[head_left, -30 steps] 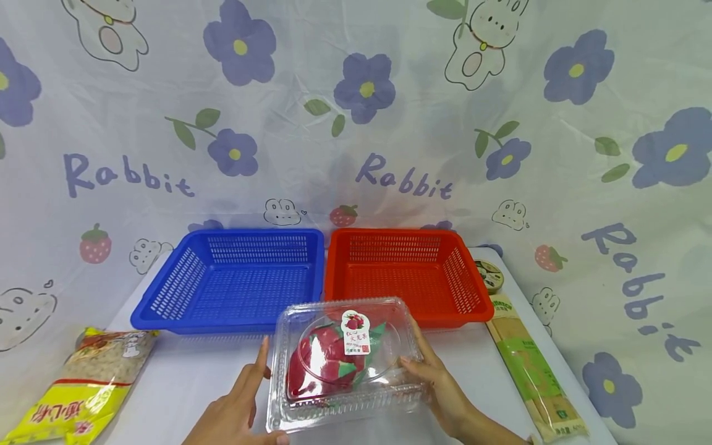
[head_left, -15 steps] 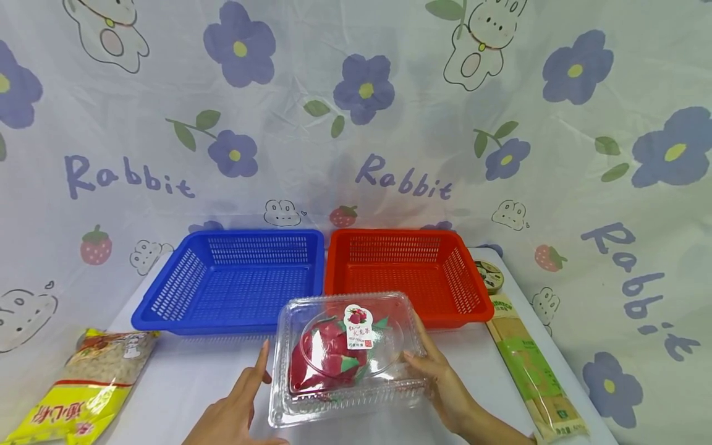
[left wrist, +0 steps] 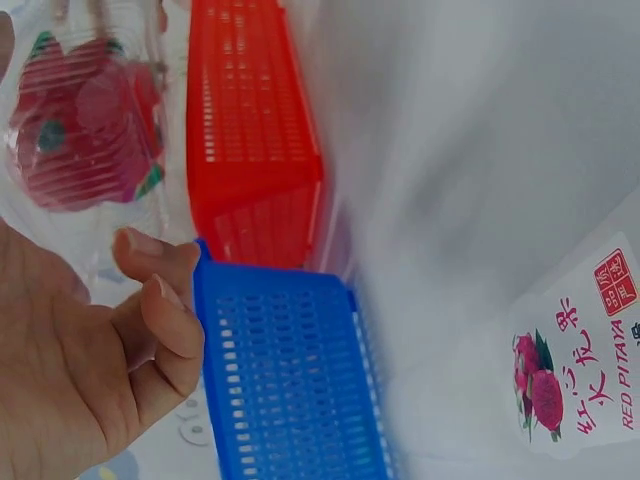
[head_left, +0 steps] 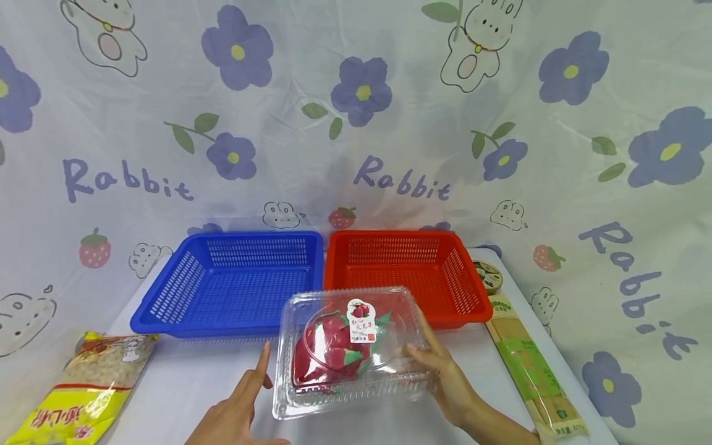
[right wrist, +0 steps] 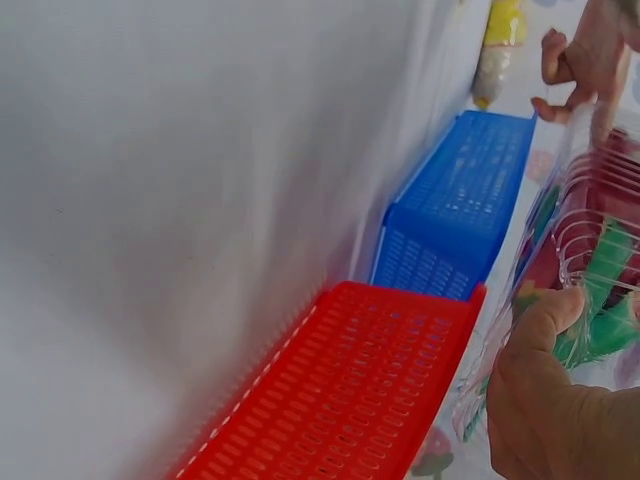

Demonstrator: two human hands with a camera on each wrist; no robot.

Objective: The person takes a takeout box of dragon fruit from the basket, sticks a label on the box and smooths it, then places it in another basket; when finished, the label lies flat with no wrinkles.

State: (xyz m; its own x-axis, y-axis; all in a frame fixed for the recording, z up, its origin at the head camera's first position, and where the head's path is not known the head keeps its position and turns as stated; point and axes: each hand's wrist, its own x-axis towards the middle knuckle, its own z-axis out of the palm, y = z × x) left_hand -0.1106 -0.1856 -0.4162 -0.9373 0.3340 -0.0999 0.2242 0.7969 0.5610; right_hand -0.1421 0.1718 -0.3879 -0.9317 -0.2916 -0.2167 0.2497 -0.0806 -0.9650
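A clear plastic clamshell box point(head_left: 389, 364) with a red pitaya label point(head_left: 362, 321) holds a dragon fruit point(head_left: 334, 349) that has green leaf tips. My right hand point(head_left: 445, 377) grips the box by its right end, thumb on the near side; in the right wrist view the thumb point(right wrist: 545, 320) presses the ridged plastic. To the left of the box, my left hand point(head_left: 239, 395) stands apart from it, with its index finger pointing up. The left wrist view shows that hand's palm point(left wrist: 60, 350) and loosely bent fingers, with nothing in them.
Behind the box, a blue basket point(head_left: 245, 330) and a red basket point(head_left: 478, 315) stand side by side. A yellow bag point(head_left: 83, 395) lies at the left. Along the right edge are a flat green-and-tan packet point(head_left: 528, 364) and a round tin point(head_left: 488, 278).
The clamshell box has risen a little and shifted slightly right in my right hand. My left hand has stayed almost in place, so the gap between it and the box has widened.
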